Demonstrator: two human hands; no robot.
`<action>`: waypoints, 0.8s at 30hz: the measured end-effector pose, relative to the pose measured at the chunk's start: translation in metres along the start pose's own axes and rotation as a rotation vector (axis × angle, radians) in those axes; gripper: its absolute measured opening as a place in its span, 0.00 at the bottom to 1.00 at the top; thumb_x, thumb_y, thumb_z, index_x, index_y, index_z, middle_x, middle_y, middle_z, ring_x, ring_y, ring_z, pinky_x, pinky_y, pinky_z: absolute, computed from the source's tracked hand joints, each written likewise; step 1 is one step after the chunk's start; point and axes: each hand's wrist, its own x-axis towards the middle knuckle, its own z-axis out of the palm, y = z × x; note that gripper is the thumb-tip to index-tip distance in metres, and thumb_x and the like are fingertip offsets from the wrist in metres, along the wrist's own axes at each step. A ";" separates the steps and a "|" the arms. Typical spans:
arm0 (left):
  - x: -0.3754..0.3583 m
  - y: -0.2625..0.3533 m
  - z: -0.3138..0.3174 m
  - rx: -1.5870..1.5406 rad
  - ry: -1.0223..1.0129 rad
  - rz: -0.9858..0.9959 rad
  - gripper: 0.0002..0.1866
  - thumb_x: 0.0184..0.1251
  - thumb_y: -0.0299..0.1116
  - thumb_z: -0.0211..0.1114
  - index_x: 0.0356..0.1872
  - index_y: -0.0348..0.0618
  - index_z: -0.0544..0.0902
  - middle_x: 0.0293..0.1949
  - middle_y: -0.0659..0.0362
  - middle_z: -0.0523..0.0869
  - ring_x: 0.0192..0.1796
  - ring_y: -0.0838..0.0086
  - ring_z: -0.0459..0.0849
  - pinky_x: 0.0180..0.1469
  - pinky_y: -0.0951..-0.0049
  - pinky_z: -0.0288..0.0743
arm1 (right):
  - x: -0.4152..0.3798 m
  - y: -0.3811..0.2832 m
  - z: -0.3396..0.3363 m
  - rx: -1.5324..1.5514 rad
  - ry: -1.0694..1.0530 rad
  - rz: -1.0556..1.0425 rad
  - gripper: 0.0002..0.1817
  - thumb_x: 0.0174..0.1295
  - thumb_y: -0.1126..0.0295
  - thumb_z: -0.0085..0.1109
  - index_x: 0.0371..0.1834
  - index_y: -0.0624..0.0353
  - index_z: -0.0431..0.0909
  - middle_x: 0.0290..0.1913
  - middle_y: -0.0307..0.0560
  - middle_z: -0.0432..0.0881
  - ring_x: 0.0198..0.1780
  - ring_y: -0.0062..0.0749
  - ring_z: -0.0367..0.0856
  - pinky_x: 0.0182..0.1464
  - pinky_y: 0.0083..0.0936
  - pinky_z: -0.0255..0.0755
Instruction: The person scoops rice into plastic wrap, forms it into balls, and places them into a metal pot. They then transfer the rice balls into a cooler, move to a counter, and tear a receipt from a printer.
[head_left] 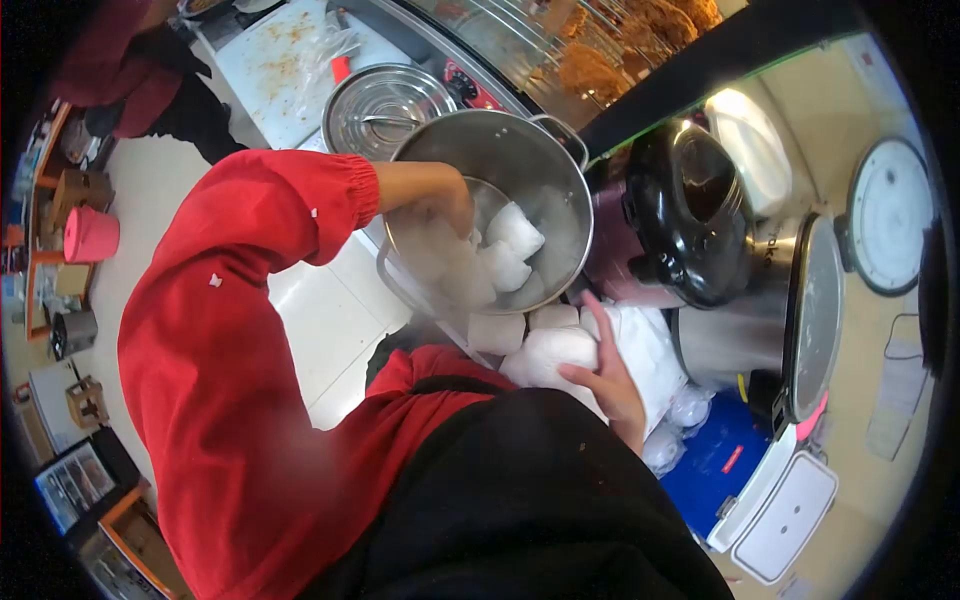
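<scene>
My left hand reaches down into a large steel pot, among white wrapped lumps and a clear plastic film; its fingers are partly hidden, so its grip is unclear. My right hand rests with curled fingers on a white bagged packet just below the pot's rim. More white packets lie beside it. Both sleeves are red, above a black apron.
A second steel pot with a ladle stands behind. Right of the pot are a black rice cooker, a steel cooker and a dial scale. A blue box sits below. Another person in red stands far left.
</scene>
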 end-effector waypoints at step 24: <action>0.040 -0.030 0.004 -0.096 0.101 -0.006 0.43 0.47 0.54 0.67 0.62 0.45 0.61 0.57 0.49 0.68 0.56 0.61 0.70 0.51 0.65 0.72 | 0.222 0.016 0.079 -1.317 -0.594 0.073 0.29 0.46 0.65 0.60 0.51 0.66 0.65 0.46 0.59 0.69 0.52 0.45 0.69 0.48 0.34 0.66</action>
